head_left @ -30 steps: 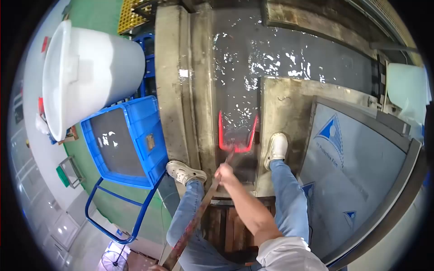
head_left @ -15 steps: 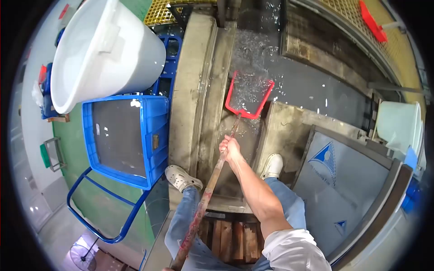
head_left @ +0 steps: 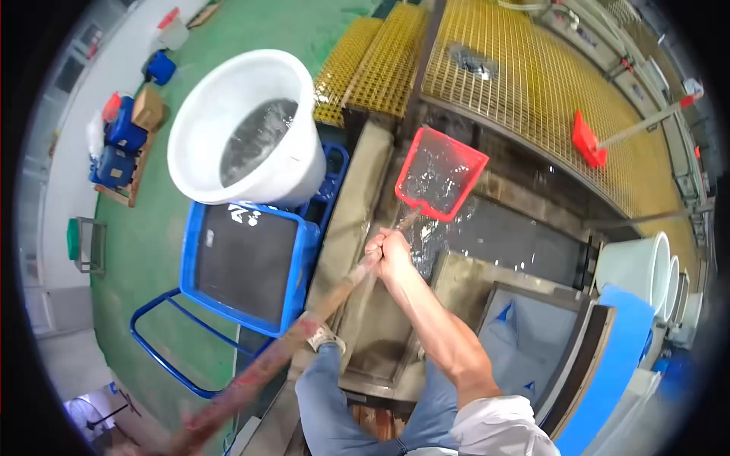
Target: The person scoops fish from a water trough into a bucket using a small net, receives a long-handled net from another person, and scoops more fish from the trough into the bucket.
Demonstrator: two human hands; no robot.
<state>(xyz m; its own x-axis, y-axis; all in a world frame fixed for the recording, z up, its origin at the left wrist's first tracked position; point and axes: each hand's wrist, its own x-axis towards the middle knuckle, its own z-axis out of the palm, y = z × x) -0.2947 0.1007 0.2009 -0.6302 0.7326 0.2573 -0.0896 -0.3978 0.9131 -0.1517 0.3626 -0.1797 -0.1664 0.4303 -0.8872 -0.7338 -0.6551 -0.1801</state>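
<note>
My right hand (head_left: pixel 390 254) is wrapped round a long worn wooden pole (head_left: pixel 312 315). At the pole's far end is a red-framed scoop net (head_left: pixel 442 173), held above the channel of dark water (head_left: pixel 506 235), with wet, shiny material in its mesh. The pole runs down to the lower left, where a blurred bit of my left hand (head_left: pixel 125 450) shows at the bottom edge by its near end; its fingers cannot be made out. Left of the net stands a large white tub (head_left: pixel 199 137) with greyish, frothy content inside.
A blue crate (head_left: pixel 303 254) of dark liquid sits on a blue cart (head_left: pixel 171 365) below the tub. Yellow grating (head_left: pixel 509 83) lies beyond the channel, with a red-headed tool (head_left: pixel 589 140) on it. Pale green tubs (head_left: pixel 631 266) stand at the right, near a metal-edged panel (head_left: pixel 525 342).
The net has risen out of the water and now hangs above the channel. The view has swung towards the left and farther forward, showing the inside of the white tub and more grating.
</note>
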